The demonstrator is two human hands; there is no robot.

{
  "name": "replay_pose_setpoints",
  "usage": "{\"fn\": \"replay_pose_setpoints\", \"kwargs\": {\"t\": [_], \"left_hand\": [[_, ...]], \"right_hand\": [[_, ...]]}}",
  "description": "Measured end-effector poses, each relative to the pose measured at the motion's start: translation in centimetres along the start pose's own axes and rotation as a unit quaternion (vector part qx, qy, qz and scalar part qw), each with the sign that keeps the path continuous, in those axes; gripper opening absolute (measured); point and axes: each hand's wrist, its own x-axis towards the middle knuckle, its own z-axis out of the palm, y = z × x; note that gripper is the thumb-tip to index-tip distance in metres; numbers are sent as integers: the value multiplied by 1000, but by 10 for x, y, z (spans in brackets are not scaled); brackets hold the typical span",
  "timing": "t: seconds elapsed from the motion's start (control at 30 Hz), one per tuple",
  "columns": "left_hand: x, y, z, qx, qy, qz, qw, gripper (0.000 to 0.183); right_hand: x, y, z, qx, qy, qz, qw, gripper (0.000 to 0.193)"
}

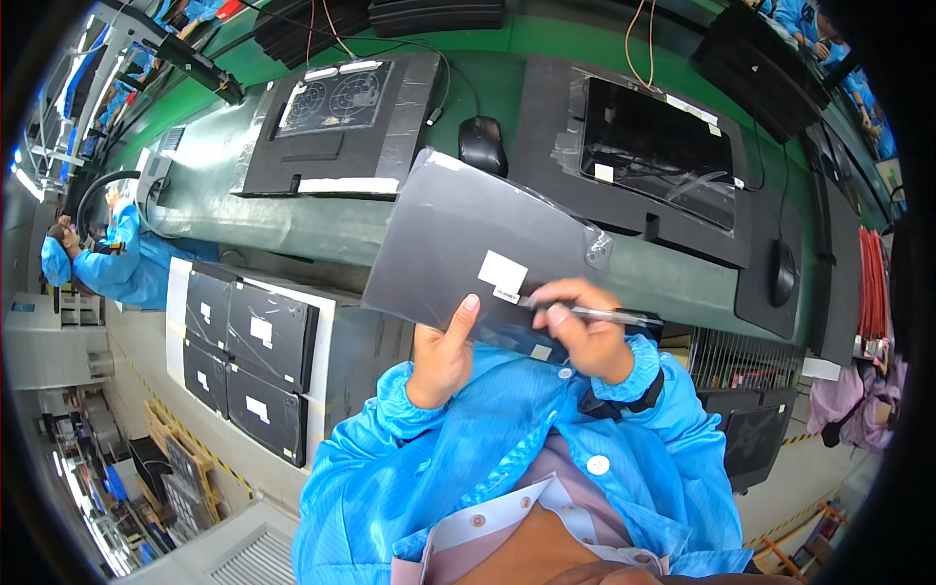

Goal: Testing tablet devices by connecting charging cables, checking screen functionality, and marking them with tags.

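A dark grey tablet (pixel 429 244) in clear film lies back side up in front of me, tilted, a camera bump near its right corner. My left hand (pixel 444 356) grips its near edge, thumb on top; the other fingers are hidden beneath. On its back sit a white square label (pixel 503 271) and a small printed strip (pixel 506 294). My right hand (pixel 590 331) is closed round a pen (pixel 614 315), its tip end close to the strip. Whether the tip touches is too small to tell.
Beyond, the green bench (pixel 331 226) carries a black foam fixture (pixel 263 166), a computer mouse (pixel 483 146) and another tablet (pixel 658 146) in foam. Several film-wrapped tablets (pixel 268 331) lie in a tray at left. A co-worker in blue (pixel 127 258) is at far left.
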Motion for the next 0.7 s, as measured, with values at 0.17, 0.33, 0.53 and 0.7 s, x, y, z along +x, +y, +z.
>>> {"fn": "replay_pose_setpoints", "kwargs": {"t": [0.17,0.33,0.53,0.7], "left_hand": [[-7,17,-39,24,84,-17,996,40],[0,40,-60,-19,57,13,998,47],[11,42,-63,-60,77,10,995,42],[27,92,-117,-84,73,-25,993,45]], "right_hand": [[5,2,-33,-392,151,-50,906,12],[14,-6,-48,-602,114,48,789,33],[-4,-43,-95,-573,277,-204,744,29],[-75,-78,-238,-772,425,-33,472,35]]}}
